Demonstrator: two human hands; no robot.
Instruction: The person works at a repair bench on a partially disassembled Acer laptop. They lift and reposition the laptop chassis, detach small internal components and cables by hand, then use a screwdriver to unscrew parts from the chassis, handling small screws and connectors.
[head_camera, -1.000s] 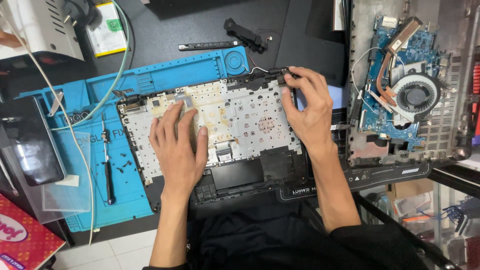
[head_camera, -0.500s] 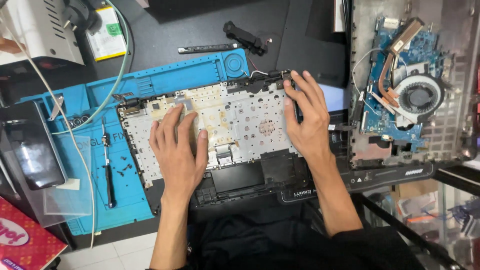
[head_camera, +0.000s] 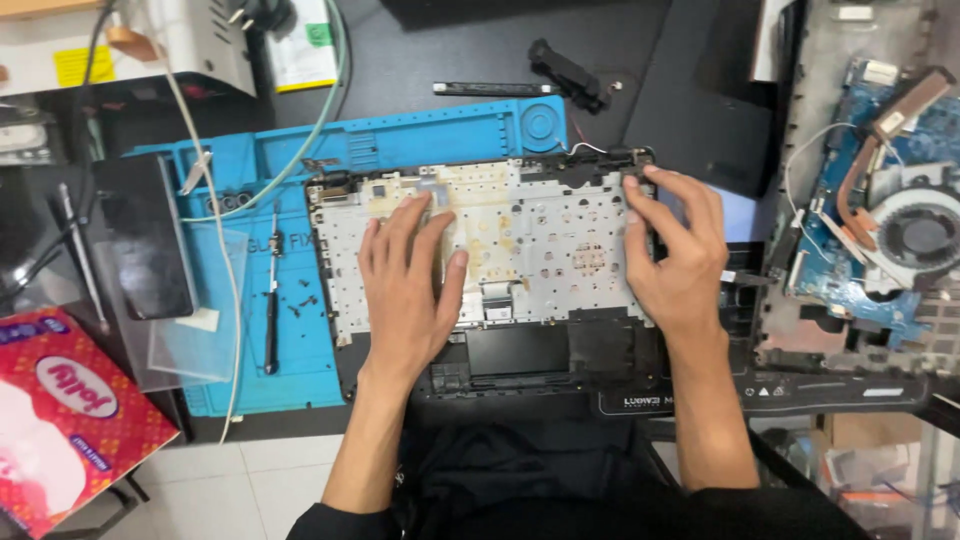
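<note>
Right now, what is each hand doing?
Left hand: open, flat on the keyboard backplate.
Right hand: fingers curled on the backplate's right edge.

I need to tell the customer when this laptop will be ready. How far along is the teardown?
Done: the motherboard with its fan lies apart at right, and loose screws sit on the blue mat. In hand: the left hand presses flat on the keyboard backplate; the right hand grips its right edge. Left: the backplate sits in the palmrest.
</note>
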